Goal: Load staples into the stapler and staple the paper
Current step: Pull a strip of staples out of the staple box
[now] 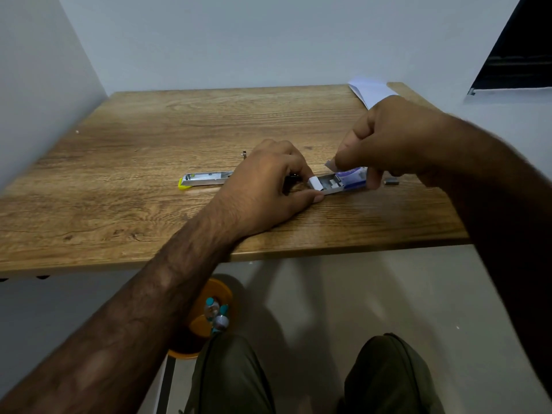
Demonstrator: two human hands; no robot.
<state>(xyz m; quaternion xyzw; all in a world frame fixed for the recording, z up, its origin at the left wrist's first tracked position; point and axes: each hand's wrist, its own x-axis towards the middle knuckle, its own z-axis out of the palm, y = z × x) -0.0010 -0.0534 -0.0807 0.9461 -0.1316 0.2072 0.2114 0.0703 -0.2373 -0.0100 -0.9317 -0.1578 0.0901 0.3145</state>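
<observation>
**A:** How are the fingers set?

**B:** On the left hand [268, 180], thumb and forefinger are pinched together on the white end of the tray [327, 189]. On the right hand [397, 138], the fingers are curled and clamped on the purple sleeve [355, 177]. The box [343, 183] is thus held at both ends, low over the table [149, 138] near its middle, with the tray drawn partly out to the left.

**A:** What is done, and what is left?

**B:** The box is opened, and grey staples [331, 183] can be seen in the tray. The stapler [209, 178] is laid open to the left, channel up, with its right end hidden behind the left hand. No staples can be made out in it, so loading is judged not yet done. A short strip [391, 182] is seen loose on the table just right of the right hand. The paper [372, 92] is left at the far right corner, well apart from the stapler and partly hidden by the right hand. It looks unstapled. Most of the task is therefore judged to remain: a strip to be lifted out, the channel filled and shut, the paper brought over and stapled.

**A:** And the materials?

**B:** The box is thin card, white inside and printed purple outside, so it is likely crushed easily. The stapler is a long, narrow piece of bright metal with a yellow tip at its left end. The staples are small, grey and blocky. The paper is white and flat. The table is matt, with a brown wood grain.
</observation>
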